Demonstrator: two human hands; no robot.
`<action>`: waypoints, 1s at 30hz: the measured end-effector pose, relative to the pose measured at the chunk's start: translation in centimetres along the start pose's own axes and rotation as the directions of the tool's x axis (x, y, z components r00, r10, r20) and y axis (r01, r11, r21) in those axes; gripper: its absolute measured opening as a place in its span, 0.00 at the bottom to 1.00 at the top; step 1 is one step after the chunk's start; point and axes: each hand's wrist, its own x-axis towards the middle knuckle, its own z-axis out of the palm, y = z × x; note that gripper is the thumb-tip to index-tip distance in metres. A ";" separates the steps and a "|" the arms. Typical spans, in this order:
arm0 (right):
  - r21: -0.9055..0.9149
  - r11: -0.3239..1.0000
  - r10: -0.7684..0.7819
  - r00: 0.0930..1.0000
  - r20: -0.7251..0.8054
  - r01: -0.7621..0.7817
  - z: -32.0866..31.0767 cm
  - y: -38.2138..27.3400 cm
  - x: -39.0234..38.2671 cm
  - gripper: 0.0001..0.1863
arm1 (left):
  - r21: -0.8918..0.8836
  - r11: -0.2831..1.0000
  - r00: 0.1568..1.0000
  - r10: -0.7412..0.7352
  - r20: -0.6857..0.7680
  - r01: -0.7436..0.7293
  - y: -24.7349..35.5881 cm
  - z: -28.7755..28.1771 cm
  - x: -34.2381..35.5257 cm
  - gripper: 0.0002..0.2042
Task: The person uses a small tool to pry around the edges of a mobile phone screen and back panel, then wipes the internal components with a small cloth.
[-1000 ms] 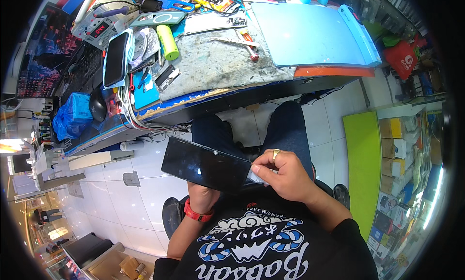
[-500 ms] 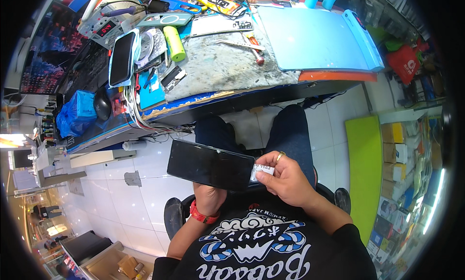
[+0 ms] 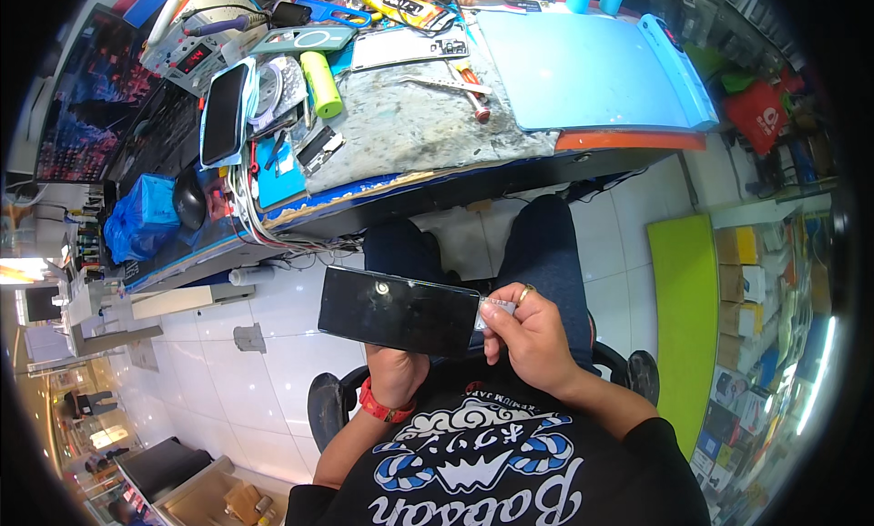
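Over my lap lies a black smartphone (image 3: 401,312), its dark glossy face up and a light reflection on it. My left hand (image 3: 396,373) is wrapped around it from underneath, most of its fingers hidden behind the phone. At the phone's right end, a small whitish, see-through tab with print (image 3: 496,305) sticks out. The thumb and forefinger of my right hand (image 3: 537,339) pinch this tab, while another finger curls below. Whether the tab belongs to a film on the screen, I cannot tell.
Ahead stands a cluttered workbench (image 3: 391,116) with tweezers (image 3: 446,85), a screwdriver (image 3: 473,98), a green cylinder (image 3: 320,85), a phone frame (image 3: 410,45) and another phone (image 3: 225,112). A light-blue mat (image 3: 592,71) covers its right part. Chair armrests (image 3: 643,378) flank me.
My right thumb has moved up the tab, and a finger now shows beneath it. The phone has shifted slightly right and down. My left hand keeps its hold.
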 end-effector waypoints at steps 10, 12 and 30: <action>-0.004 0.999 -0.042 0.999 0.017 0.042 -0.1 0.1 0.0 0.08 | 0.056 0.998 0.999 0.006 0.035 -0.008 -0.5 -1.4 -0.1 0.13; -0.003 0.999 -0.049 0.999 0.022 0.049 -0.2 0.2 0.0 0.08 | 0.043 0.999 0.998 -0.022 0.060 0.020 -0.4 -1.8 -0.1 0.13; -0.188 0.982 -0.004 0.996 0.084 0.020 -1.2 -1.4 0.0 0.09 | 0.112 0.993 0.980 -0.040 0.192 0.019 1.0 -2.8 0.3 0.17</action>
